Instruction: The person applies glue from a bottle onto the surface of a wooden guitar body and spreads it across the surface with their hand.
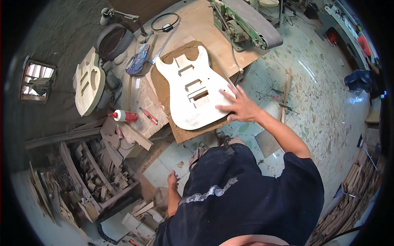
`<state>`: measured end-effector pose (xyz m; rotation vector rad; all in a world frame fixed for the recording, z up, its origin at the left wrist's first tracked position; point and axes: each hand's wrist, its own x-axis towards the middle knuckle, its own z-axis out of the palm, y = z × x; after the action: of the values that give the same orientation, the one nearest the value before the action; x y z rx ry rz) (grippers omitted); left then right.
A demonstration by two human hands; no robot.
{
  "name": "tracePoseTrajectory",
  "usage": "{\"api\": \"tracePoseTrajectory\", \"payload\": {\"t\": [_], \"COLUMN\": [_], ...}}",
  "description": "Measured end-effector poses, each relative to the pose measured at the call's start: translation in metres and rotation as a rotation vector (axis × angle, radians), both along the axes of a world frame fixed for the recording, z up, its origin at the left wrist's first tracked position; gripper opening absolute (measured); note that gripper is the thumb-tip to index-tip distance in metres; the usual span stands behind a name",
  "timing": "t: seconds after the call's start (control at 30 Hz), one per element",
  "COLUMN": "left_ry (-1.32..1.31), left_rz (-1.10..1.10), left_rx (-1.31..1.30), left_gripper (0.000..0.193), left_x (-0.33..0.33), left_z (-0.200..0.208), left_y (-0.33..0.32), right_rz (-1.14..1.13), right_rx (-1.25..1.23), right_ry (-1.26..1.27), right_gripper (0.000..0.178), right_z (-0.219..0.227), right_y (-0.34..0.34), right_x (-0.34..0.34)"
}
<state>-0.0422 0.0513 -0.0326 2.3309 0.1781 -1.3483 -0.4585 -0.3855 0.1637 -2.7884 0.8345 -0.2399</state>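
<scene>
Resting palm down on the lower right edge of the pale guitar body [180, 108], your right hand [243, 107] has its fingers [225, 108] fanned wide and gripping nothing. The body lies face up, smooth and nearly white, with two curved horns, a rounded lower end and crisp rectangular pockets down its middle. Beneath it spreads a rough-looking brown sheet [161, 84], which lies on the wooden desk [195, 24]. Below the guitar body and a little to its left hangs your left hand [172, 180]; its fingers look partly curled, but you cannot tell whether they hold anything.

Left of the guitar body, well apart, a second guitar body [95, 92] stands tilted, its surface yellower and cut with similar hollows. Nearer on that side are a white plastic bottle [124, 116] with a red pointed cap and a slim red knife [148, 116]. Above and right of the guitar body sits a green metal sander [237, 30] with a broad grey belt.
</scene>
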Motion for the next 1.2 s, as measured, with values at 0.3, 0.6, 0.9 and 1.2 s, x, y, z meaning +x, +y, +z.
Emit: {"api": "tracePoseTrajectory", "payload": {"t": [0.3, 0.6, 0.9, 1.2], "left_ry": [-0.042, -0.053, -0.049, -0.054], "left_rz": [-0.031, 0.044, 0.120, 0.049], "left_rx": [-0.060, -0.055, -0.026, 0.012], "left_gripper": [0.063, 0.064, 0.070, 0.066], "left_x": [-0.014, -0.020, -0.041, -0.039], "left_z": [0.015, 0.021, 0.018, 0.019], "left_y": [-0.037, -0.012, 0.029, 0.003], "right_rz": [-0.001, -0.145, -0.294, 0.070], "right_rx": [-0.017, -0.013, -0.036, 0.045], "right_ry": [0.080, 0.185, -0.008, 0.063], "right_gripper": [0.055, 0.059, 0.066, 0.061], "right_z": [-0.013, -0.026, -0.023, -0.005], "right_y": [-0.025, -0.110, -0.114, -0.038], "right_x": [0.012, 0.026, 0.009, -0.005]}}
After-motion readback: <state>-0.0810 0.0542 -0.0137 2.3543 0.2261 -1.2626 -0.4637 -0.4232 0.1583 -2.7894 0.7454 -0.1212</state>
